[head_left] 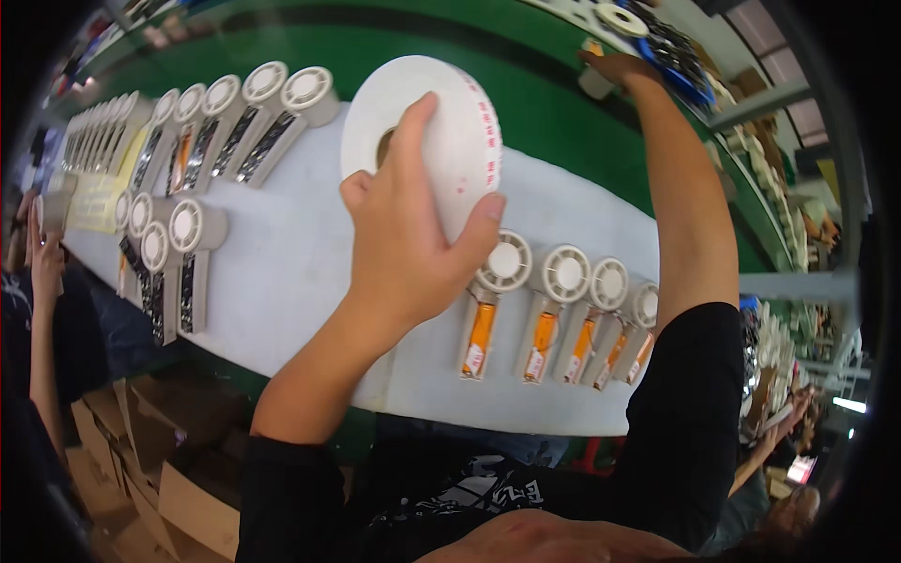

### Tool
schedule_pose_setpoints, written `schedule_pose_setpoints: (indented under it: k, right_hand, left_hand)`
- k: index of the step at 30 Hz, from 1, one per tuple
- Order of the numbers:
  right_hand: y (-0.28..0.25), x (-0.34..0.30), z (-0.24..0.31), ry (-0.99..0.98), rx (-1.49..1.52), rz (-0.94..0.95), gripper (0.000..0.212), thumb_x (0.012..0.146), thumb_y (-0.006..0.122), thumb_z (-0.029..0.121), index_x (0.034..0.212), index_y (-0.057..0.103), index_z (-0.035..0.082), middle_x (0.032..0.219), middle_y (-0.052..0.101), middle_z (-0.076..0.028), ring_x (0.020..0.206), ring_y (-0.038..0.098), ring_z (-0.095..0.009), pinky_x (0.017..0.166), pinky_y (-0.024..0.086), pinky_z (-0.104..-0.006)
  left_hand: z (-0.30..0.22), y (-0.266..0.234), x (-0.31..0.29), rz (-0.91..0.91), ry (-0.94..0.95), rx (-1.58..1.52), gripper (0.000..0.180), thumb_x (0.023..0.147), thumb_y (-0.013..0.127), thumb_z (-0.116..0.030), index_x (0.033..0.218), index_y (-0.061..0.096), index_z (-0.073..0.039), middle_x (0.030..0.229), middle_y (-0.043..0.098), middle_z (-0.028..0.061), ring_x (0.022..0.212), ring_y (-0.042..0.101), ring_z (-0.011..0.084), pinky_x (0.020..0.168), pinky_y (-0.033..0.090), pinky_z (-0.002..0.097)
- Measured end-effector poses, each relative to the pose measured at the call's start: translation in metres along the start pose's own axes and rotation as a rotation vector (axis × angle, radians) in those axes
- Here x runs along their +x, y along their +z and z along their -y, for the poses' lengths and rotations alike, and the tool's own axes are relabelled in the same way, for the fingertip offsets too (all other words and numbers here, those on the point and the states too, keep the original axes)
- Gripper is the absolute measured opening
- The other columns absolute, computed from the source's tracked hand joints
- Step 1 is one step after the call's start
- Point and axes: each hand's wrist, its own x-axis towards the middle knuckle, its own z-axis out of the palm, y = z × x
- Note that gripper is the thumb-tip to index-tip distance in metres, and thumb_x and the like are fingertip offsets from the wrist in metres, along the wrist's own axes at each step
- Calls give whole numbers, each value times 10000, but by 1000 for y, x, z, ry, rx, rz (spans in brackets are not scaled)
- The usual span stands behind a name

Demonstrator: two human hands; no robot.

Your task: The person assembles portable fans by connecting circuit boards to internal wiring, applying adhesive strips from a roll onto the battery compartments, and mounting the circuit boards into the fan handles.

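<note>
My left hand [413,216] is closed around a large white roll of tape or labels [460,141] with red print along its edge. Its thumb and fingers press on the flat side and rim, held above the pale work surface [291,272]. Stretched out to the far right, my right hand [621,68] grips a small whitish fan unit [595,84] with a yellow-orange part over the green belt [554,122]; its fingers are partly hidden. Below the roll stands a row of whitish handheld fan units [566,274] with orange batteries in their open handles.
On the left lie several more fan units [266,84] with black-and-silver handle insides, some on a yellow sheet [103,202]. Another person's hand [47,263] is at the far left. Cardboard boxes [197,507] stand below the table. A blue tray [680,80] of dark parts sits beyond the belt.
</note>
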Motion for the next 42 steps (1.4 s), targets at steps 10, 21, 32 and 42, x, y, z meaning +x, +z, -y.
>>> schedule_pose_setpoints:
  k: [10,21,32,42]
  right_hand:
    - [-57,-119,78,-775,-430,-407,593,857,713,562,1238,618,118,970,733,-121,824,710,-333,744,569,-427]
    - [-58,-303,142,-1476,-344,-23,549,737,823,201,1248,624,174,1047,657,-52,876,704,-262,690,565,-400]
    - [-54,-332,134,-1293,-169,-265,473,761,801,135,1219,685,132,1052,702,-62,965,695,-260,767,565,-390]
    - [-43,-321,144,-1099,636,-815,443,825,743,-2,1254,680,93,1123,731,-73,953,658,-250,826,550,-354]
  left_hand:
    - [15,-18,24,-411,117,-53,833,884,638,-317,1533,283,65,1354,550,247,1221,534,319,1037,296,434]
    - [14,-28,29,-675,249,1,779,933,575,-189,1540,206,130,1495,414,340,1390,435,411,1144,348,453]
    - [48,-24,28,-360,200,149,725,968,587,-236,1558,271,43,1251,635,231,1080,640,229,948,466,395]
    - [43,-16,24,-276,224,267,812,953,559,-423,1566,281,32,1180,609,190,1102,564,308,955,279,453]
